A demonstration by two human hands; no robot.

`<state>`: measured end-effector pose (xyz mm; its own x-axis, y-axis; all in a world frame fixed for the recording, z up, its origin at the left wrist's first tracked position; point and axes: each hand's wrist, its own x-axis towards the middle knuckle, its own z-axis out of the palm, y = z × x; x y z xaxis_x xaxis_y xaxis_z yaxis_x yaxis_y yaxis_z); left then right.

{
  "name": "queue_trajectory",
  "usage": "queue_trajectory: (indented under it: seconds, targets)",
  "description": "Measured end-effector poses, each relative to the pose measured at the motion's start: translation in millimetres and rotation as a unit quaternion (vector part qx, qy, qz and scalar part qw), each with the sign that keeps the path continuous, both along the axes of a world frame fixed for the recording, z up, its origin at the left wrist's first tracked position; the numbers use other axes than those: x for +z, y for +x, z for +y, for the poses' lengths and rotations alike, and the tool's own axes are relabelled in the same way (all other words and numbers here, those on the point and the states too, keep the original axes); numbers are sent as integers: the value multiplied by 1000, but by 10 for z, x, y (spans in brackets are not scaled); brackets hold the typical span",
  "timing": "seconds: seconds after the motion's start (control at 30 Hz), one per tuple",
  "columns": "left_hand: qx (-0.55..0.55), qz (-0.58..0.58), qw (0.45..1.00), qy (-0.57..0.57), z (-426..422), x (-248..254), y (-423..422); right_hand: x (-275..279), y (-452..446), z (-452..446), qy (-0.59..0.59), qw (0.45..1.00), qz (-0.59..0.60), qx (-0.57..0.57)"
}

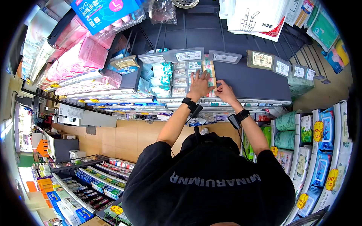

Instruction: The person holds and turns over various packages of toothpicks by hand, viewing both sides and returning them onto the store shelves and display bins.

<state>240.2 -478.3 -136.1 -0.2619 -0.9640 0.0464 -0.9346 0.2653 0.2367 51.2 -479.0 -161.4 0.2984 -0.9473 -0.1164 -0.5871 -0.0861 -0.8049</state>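
On the dark shelf (245, 81), rows of small packs (180, 81) stand side by side, with green and white packs (161, 77) to their left. My left hand (200, 86) lies over the right-hand rows with its fingers spread, touching the tops. Close to its right, my right hand (224, 91) has bent fingers at the edge of the rightmost row of colourful packs (209, 69). Whether those fingers grip a pack is too small to tell. Both wrists wear black straps with small devices.
Price tags (188, 55) on hooks hang just above the packs. Pink packages (85, 56) fill the shelf at the left. A white bag (256, 19) hangs at the top. Wipes packs (322, 165) line shelves at the right. Lower left are more stocked shelves (98, 180).
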Motion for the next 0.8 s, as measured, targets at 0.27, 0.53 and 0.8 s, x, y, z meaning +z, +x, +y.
queue_trajectory:
  seconds: [0.27,0.53,0.8]
  targets:
    - [-3,-17,999,-48,28,-128,11,37,-5,41,-11,1000,-3,7]
    - [10,62,995,-79,328,219,-3,261,-3,153,-27,998,-15,-48]
    - [52,365,929,32,1086,1039,71,1119,-113,854,-16,958,-287,0]
